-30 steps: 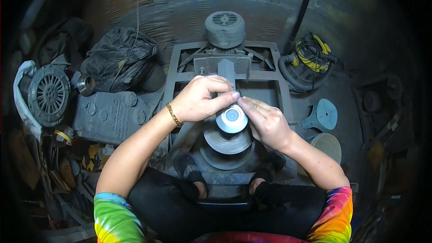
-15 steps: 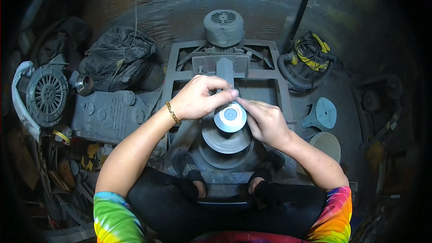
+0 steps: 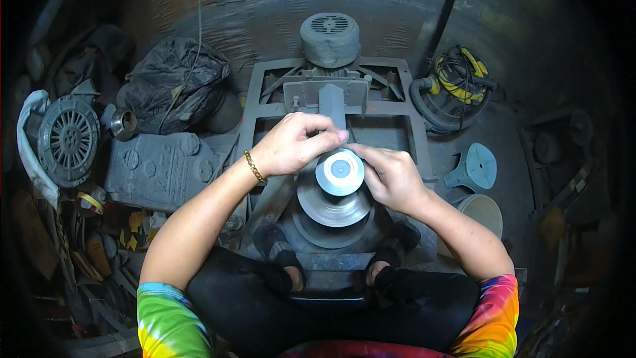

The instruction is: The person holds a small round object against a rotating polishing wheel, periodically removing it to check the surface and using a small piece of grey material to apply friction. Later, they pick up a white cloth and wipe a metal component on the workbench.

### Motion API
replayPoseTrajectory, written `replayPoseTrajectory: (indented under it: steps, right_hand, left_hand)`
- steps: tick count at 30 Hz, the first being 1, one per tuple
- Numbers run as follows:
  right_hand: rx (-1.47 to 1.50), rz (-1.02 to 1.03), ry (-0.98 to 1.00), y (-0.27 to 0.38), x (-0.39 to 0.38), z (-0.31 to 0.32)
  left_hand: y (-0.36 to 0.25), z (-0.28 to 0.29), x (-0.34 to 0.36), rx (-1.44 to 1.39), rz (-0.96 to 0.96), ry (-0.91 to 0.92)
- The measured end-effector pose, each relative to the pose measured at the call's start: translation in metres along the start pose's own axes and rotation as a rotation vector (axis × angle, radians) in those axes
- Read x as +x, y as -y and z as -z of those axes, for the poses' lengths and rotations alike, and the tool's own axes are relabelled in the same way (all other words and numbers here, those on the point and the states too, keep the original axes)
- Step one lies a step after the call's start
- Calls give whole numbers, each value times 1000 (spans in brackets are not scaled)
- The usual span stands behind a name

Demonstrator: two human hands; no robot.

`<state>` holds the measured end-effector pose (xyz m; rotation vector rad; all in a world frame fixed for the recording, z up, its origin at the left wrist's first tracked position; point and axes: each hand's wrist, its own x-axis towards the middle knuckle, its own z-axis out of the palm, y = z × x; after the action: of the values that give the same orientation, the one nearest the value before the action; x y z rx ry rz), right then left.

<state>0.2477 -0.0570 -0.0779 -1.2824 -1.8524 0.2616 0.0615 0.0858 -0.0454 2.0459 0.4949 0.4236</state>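
Dusty workshop, a grey motor at upper centre, and our hands close together over a pale round wheel.

The wheel sits mid-frame above a broader disc. Our left hand is curled near its upper rim; our right hand, fingers bent, lies flatter there than a second ago, so the work seems little changed. We cannot tell whether either grips anything.
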Motion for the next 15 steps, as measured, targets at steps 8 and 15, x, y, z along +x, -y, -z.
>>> replayPoseTrajectory:
  steps: [8,15]
  right_hand:
    - [-25,-12,44,2,0,7]
    - [-247,209,-12,2,-3,11]
  left_hand:
    - [-11,5,-1,-9,111,121]
    - [-15,3,-2,2,-58,66]
